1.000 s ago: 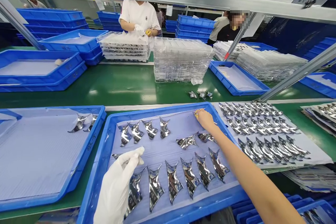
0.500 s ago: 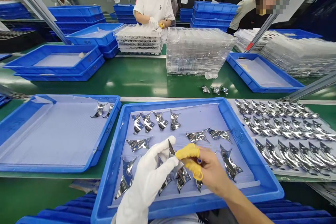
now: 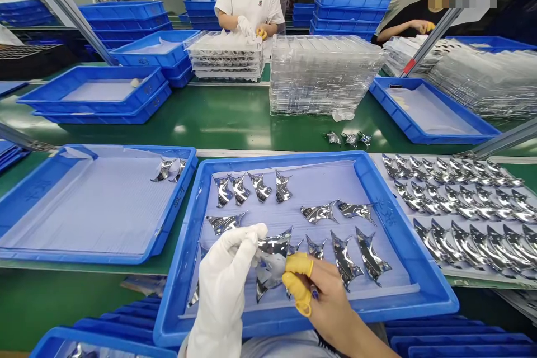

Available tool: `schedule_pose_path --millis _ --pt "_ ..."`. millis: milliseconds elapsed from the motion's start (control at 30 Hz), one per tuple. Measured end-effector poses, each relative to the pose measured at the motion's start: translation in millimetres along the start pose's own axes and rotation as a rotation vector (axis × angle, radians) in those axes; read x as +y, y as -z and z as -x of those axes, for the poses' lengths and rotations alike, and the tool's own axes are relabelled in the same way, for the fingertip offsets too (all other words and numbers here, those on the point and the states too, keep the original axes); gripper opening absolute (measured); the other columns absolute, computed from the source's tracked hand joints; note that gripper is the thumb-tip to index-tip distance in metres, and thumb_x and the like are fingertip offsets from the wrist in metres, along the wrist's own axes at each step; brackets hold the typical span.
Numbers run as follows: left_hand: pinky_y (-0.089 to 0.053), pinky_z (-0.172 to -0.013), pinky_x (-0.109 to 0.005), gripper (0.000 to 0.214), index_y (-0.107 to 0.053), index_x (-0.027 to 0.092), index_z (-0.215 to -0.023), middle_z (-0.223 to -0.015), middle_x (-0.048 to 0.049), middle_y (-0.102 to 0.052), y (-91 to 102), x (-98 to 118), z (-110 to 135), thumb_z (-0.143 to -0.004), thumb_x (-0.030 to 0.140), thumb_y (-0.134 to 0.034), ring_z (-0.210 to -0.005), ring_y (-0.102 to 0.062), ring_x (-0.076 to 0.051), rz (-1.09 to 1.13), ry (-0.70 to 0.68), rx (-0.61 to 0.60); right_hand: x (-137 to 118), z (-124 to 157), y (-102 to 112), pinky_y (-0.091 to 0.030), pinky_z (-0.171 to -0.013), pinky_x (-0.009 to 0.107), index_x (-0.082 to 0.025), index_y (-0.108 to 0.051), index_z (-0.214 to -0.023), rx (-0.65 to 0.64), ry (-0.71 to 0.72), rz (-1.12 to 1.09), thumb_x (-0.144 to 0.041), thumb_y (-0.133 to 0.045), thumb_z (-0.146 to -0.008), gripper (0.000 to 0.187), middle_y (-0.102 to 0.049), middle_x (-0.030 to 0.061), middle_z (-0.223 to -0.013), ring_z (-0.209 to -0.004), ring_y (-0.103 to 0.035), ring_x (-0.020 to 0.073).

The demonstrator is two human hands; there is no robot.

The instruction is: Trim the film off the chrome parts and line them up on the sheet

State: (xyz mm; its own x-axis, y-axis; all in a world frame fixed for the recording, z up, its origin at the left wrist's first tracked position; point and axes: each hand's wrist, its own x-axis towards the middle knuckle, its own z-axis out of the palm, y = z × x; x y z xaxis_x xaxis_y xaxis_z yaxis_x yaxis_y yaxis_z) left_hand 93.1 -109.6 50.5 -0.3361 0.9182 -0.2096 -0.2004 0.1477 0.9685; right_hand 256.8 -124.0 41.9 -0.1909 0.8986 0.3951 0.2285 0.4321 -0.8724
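Note:
My left hand point(image 3: 224, 285), in a white glove, pinches the left end of a shiny chrome-like curved part point(image 3: 274, 243) with pointed corners. Yellow finger cots cover the thumb and forefinger of my right hand point(image 3: 323, 291), closed at the part's right end. Below the part's upper edge is a pale, hazy patch; whether it is a film or a reflection, I cannot tell. A small dark-blue tip, perhaps a pen's, shows among my right fingers. Both hands are above a blue tray point(image 3: 419, 305) lined with white paper, where several similar parts point(image 3: 371, 257) lie, some hidden behind my hands.
Left stands another lined blue tray point(image 3: 96, 201) with two parts at its right edge. Rows of chrome parts point(image 3: 470, 196) cover a white sheet on the right. Beyond are three small parts point(image 3: 348, 139), stacked clear trays point(image 3: 323, 75) and a person in a white shirt point(image 3: 250, 0).
The held part has been turned so its broad shiny face shows. Both hands have shifted slightly, uncovering more parts on the right of the tray. The view has moved a little.

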Motion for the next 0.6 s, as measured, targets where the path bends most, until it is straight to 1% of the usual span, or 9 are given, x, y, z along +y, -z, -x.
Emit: schedule_pose_path --millis 33,100,200,267,333,400,433,533,600 --pt "-0.059 -0.061 -0.026 0.036 -0.082 0.018 -0.093 -0.094 -0.009 -0.083 1.7 1 1 -0.079 0.051 -0.083 -0.067 -0.07 -0.017 -0.007 0.0 -0.006 -1 0 0 -0.036 -0.05 0.023 -0.02 -0.066 -0.08 -0.006 -0.063 -0.059 -0.012 -0.058 -0.096 0.02 -0.054 -0.0036 -0.062 -0.052 -0.042 0.0117" --pt "-0.061 -0.069 -0.028 0.037 -0.082 0.018 -0.095 -0.098 -0.0099 -0.083 4.2 3 3 -0.083 0.052 -0.08 -0.074 -0.072 -0.019 -0.029 -0.029 -0.01 -3 -1 0 -0.034 -0.049 0.023 -0.02 -0.063 -0.075 -0.011 -0.178 -0.158 -0.014 -0.058 -0.094 0.021 -0.048 -0.0053 -0.061 -0.052 -0.038 0.0108" --pt "-0.062 -0.08 -0.032 0.041 -0.08 0.017 -0.104 -0.105 -0.0113 -0.081 3.7 4 6 -0.085 0.053 -0.076 -0.089 -0.075 -0.023 -0.056 -0.062 -0.001 -4 -1 -1 -0.031 -0.048 0.022 -0.02 -0.061 -0.071 0.008 -0.273 -0.236 -0.018 -0.06 -0.092 0.021 -0.04 -0.0066 -0.06 -0.052 -0.032 0.0104" --pt "-0.063 -0.079 -0.034 0.048 -0.077 0.017 -0.112 -0.11 -0.0122 -0.08 0.8 2 7 -0.079 0.05 -0.083 -0.098 -0.075 -0.027 -0.096 -0.061 -0.019 -4 0 -3 -0.03 -0.049 0.023 -0.02 -0.062 -0.071 0.015 -0.289 -0.231 -0.017 -0.061 -0.092 0.02 -0.041 -0.0065 -0.06 -0.053 -0.033 0.0105" --pt "-0.063 -0.079 -0.034 0.059 -0.074 0.017 -0.115 -0.114 -0.0122 -0.078 -3.4 -2 7 -0.065 0.044 -0.093 -0.102 -0.075 -0.029 -0.137 -0.088 -0.02 -4 0 -4 -0.03 -0.05 0.023 -0.02 -0.064 -0.072 0.011 -0.248 -0.2 -0.015 -0.062 -0.091 0.02 -0.043 -0.0066 -0.06 -0.053 -0.035 0.0102" --pt "-0.063 -0.076 -0.034 0.063 -0.073 0.017 -0.113 -0.112 -0.0108 -0.077 -7.5 -5 8 -0.059 0.04 -0.096 -0.096 -0.075 -0.027 -0.181 -0.103 0.016 -4 1 -7 -0.03 -0.05 0.023 -0.019 -0.065 -0.074 0.003 -0.172 -0.173 -0.012 -0.062 -0.091 0.019 -0.044 -0.007 -0.06 -0.052 -0.035 0.0096" --pt "-0.062 -0.074 -0.033 0.06 -0.073 0.018 -0.11 -0.108 -0.0097 -0.077 -9.2 -5 8 -0.06 0.041 -0.096 -0.091 -0.075 -0.025 -0.21 -0.11 0.05 -4 1 -8 -0.03 -0.05 0.022 -0.02 -0.065 -0.076 -0.001 -0.131 -0.165 -0.01 -0.062 -0.091 0.019 -0.044 -0.0073 -0.06 -0.052 -0.035 0.0094" --pt "-0.058 -0.065 -0.03 0.04 -0.073 0.02 -0.097 -0.085 -0.0036 -0.076 -11.5 2 9 -0.073 0.05 -0.087 -0.072 -0.072 -0.02 -0.292 -0.126 0.136 -4 2 -10 -0.03 -0.05 0.022 -0.02 -0.063 -0.077 -0.014 -0.059 -0.148 -0.005 -0.059 -0.09 0.02 -0.043 -0.0079 -0.061 -0.053 -0.036 0.0095" --pt "-0.056 -0.061 -0.03 0.034 -0.074 0.021 -0.091 -0.068 0.0004 -0.071 -10.2 7 10 -0.084 0.055 -0.077 -0.059 -0.066 -0.017 -0.289 -0.14 0.144 -4 2 -10 -0.031 -0.05 0.022 -0.021 -0.062 -0.077 -0.014 -0.044 -0.148 -0.004 -0.058 -0.09 0.022 -0.043 -0.008 -0.061 -0.053 -0.036 0.0097"
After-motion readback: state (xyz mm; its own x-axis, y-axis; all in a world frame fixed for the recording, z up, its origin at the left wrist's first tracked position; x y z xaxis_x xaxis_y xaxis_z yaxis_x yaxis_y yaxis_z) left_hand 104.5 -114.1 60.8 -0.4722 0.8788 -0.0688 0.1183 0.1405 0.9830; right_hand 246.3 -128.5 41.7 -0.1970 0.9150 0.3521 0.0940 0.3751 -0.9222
